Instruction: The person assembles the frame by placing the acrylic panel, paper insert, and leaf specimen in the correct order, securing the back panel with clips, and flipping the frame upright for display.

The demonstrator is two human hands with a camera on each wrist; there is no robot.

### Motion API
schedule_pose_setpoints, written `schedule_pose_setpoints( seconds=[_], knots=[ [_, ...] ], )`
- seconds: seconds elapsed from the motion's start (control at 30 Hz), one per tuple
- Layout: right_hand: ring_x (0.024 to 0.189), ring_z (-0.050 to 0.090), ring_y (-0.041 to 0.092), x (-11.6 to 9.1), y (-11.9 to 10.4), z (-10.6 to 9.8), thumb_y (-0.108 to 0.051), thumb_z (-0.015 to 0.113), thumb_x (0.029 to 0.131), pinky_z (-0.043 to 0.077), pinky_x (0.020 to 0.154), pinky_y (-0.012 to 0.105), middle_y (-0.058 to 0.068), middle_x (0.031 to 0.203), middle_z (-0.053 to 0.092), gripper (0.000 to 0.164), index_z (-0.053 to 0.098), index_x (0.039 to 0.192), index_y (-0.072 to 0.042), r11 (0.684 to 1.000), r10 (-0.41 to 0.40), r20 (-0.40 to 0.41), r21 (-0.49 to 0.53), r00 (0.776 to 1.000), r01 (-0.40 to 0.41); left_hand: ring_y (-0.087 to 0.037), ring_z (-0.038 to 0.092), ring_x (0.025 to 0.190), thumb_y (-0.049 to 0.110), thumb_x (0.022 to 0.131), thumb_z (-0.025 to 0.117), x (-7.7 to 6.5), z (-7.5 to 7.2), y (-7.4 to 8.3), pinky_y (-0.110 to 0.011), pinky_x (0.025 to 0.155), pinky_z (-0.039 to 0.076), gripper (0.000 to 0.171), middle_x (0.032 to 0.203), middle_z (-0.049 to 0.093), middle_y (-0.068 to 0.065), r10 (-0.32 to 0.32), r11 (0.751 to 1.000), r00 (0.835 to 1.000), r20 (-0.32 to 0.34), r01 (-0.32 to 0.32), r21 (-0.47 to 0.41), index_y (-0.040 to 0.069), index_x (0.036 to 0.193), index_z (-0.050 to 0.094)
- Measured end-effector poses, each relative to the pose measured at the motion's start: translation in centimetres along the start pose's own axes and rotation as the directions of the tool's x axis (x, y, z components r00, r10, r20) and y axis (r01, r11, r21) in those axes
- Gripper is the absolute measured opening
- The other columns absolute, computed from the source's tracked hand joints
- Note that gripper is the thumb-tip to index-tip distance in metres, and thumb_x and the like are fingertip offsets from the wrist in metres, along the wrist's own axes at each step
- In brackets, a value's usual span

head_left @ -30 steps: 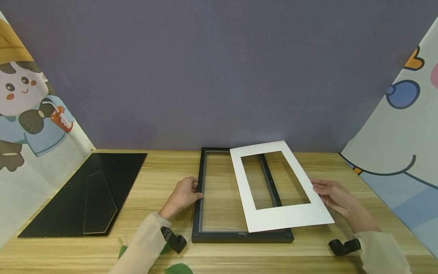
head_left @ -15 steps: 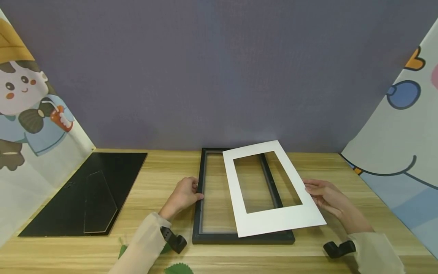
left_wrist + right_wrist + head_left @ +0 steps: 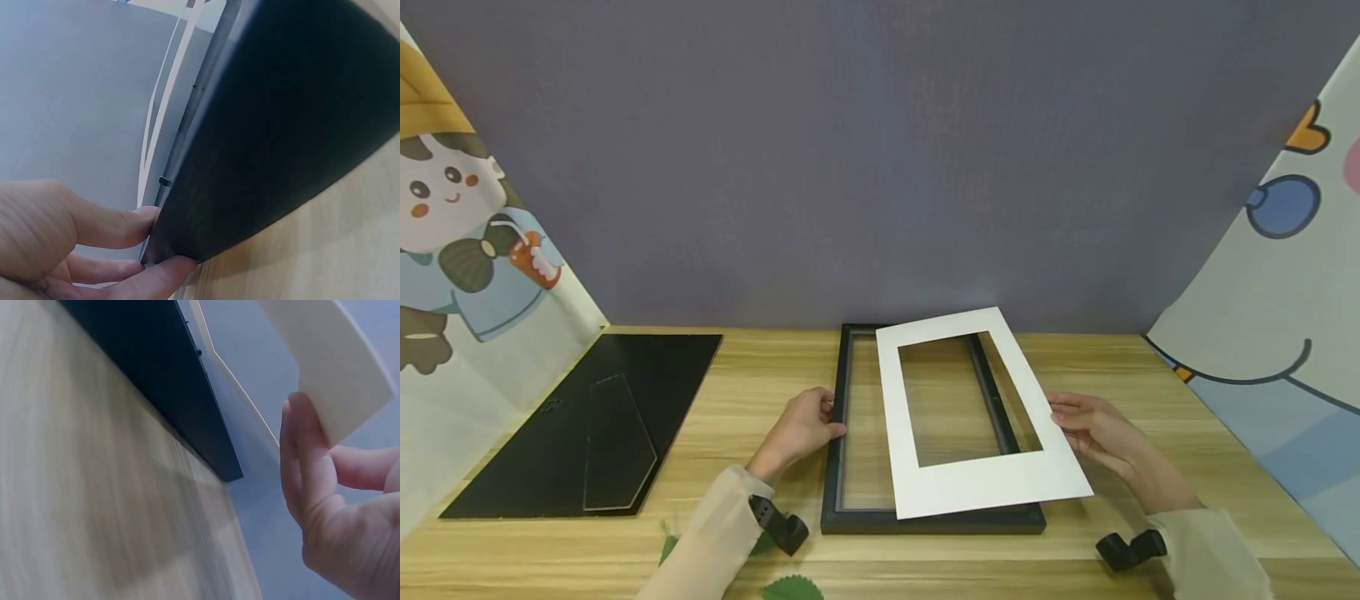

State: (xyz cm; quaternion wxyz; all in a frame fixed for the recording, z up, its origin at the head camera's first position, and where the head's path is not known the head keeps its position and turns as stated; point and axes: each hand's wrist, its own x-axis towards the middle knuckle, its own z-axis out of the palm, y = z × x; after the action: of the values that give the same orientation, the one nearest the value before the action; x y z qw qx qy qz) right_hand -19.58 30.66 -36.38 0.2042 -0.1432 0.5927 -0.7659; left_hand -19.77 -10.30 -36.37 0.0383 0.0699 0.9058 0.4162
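Note:
A black picture frame [image 3: 932,523] lies on the wooden table in the middle of the head view. My left hand [image 3: 801,427] grips its left side bar, with the thumb on the inner edge and fingers outside, as the left wrist view shows. Above the frame, tilted and turned slightly, is a white mat board [image 3: 992,487] with a rectangular window. My right hand [image 3: 1093,433] pinches the mat by its right edge between thumb and fingers. In the right wrist view the mat [image 3: 350,381] stands apart from the frame's dark side bar [image 3: 162,369].
A black backing board [image 3: 550,433] with a folded stand lies at the left of the table. Green leaves [image 3: 792,588] show at the near edge. A grey wall [image 3: 880,167] rises behind the table, with cartoon-printed panels on both sides.
My right hand has carried the mat board to the left, so that it covers more of the picture frame. The left hand and the frame have stayed in place.

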Motion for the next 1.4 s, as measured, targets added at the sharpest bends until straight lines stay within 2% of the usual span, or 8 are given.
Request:
schedule_pose_setpoints(
  seconds=[0.13, 0.37, 0.5, 0.6, 0.73, 1.03, 1.27, 1.4],
  knots=[
    [0.093, 0.067, 0.011, 0.1, 0.1, 0.4, 0.006, 0.046, 0.095, 0.056, 0.078, 0.024, 0.002, 0.103, 0.067, 0.029, 0.061, 0.104, -0.017, 1.000, -0.001, -0.002, -0.010, 1.000, 0.001, -0.031, 0.061, 0.099, 0.001, 0.080, 0.073, -0.1, -0.1, 0.1, -0.041, 0.084, 0.053, 0.052, 0.110, 0.062, -0.023, -0.003, 1.000, 1.000, -0.002, 0.003, -0.001, -0.014, 0.124, 0.051],
    [0.096, 0.066, 0.013, 0.3, 0.3, 1.1, 0.009, 0.044, 0.095, 0.055, 0.082, 0.024, 0.004, 0.106, 0.066, 0.031, 0.061, 0.108, -0.013, 0.999, -0.025, 0.064, 0.032, 0.998, 0.023, -0.031, 0.062, 0.097, 0.001, 0.080, 0.073, -0.3, -0.1, 0.2, -0.041, 0.084, 0.054, 0.051, 0.109, 0.062, -0.023, 0.000, 1.000, 1.000, -0.004, 0.000, 0.015, -0.014, 0.123, 0.052],
    [0.097, 0.065, 0.013, 0.4, 0.4, 1.6, 0.008, 0.044, 0.095, 0.055, 0.083, 0.024, 0.004, 0.106, 0.066, 0.029, 0.059, 0.111, -0.011, 0.999, -0.022, 0.060, 0.025, 0.998, 0.021, -0.030, 0.062, 0.095, 0.001, 0.080, 0.073, -0.3, 0.0, 0.1, -0.041, 0.083, 0.054, 0.050, 0.107, 0.063, -0.023, 0.001, 1.000, 1.000, -0.009, 0.000, 0.023, -0.014, 0.122, 0.053],
    [0.096, 0.065, 0.012, 0.5, 0.5, 2.0, 0.007, 0.046, 0.095, 0.055, 0.083, 0.024, 0.003, 0.106, 0.065, 0.026, 0.050, 0.120, 0.000, 1.000, -0.010, 0.019, -0.009, 1.000, 0.010, -0.030, 0.063, 0.095, 0.001, 0.079, 0.073, -0.3, 0.0, 0.1, -0.041, 0.083, 0.054, 0.050, 0.107, 0.063, -0.023, 0.003, 1.000, 1.000, -0.012, -0.002, 0.020, -0.014, 0.122, 0.053],
    [0.095, 0.064, 0.011, 0.7, 0.4, 2.6, 0.005, 0.048, 0.095, 0.055, 0.083, 0.023, 0.002, 0.105, 0.064, 0.039, 0.034, 0.130, 0.015, 0.999, 0.008, -0.056, -0.049, 0.998, -0.011, -0.032, 0.063, 0.097, 0.000, 0.079, 0.072, -0.3, 0.1, 0.1, -0.041, 0.084, 0.054, 0.051, 0.108, 0.063, -0.024, 0.002, 1.000, 1.000, -0.009, -0.001, 0.011, -0.015, 0.123, 0.052],
    [0.087, 0.061, 0.006, 1.3, 0.7, 4.2, 0.004, 0.047, 0.095, 0.054, 0.076, 0.019, -0.002, 0.100, 0.061, 0.058, 0.013, 0.138, 0.022, 0.989, 0.057, -0.180, -0.121, 0.982, -0.079, -0.030, 0.062, 0.095, -0.001, 0.079, 0.071, -0.4, 0.1, 0.4, -0.041, 0.083, 0.053, 0.051, 0.105, 0.063, -0.023, 0.009, 0.999, 1.000, -0.006, -0.009, 0.032, -0.016, 0.124, 0.051],
    [0.084, 0.058, 0.005, 1.7, 1.3, 5.2, 0.004, 0.048, 0.095, 0.053, 0.074, 0.019, -0.002, 0.097, 0.057, 0.045, 0.029, 0.133, 0.018, 0.987, 0.062, -0.212, -0.134, 0.975, -0.091, -0.029, 0.062, 0.094, -0.004, 0.078, 0.070, -0.3, 0.1, 0.3, -0.039, 0.080, 0.054, 0.051, 0.103, 0.064, -0.023, 0.019, 1.000, 1.000, -0.011, -0.019, 0.015, -0.017, 0.124, 0.051],
    [0.084, 0.058, 0.005, 1.8, 1.6, 5.5, 0.005, 0.047, 0.094, 0.053, 0.075, 0.019, -0.002, 0.097, 0.057, 0.045, 0.028, 0.133, 0.018, 0.988, 0.065, -0.215, -0.120, 0.974, -0.093, -0.027, 0.063, 0.091, -0.004, 0.078, 0.070, -0.3, 0.2, 0.3, -0.037, 0.078, 0.055, 0.050, 0.101, 0.064, -0.022, 0.030, 0.999, 0.999, -0.015, -0.030, 0.016, -0.017, 0.123, 0.053]
  ],
)
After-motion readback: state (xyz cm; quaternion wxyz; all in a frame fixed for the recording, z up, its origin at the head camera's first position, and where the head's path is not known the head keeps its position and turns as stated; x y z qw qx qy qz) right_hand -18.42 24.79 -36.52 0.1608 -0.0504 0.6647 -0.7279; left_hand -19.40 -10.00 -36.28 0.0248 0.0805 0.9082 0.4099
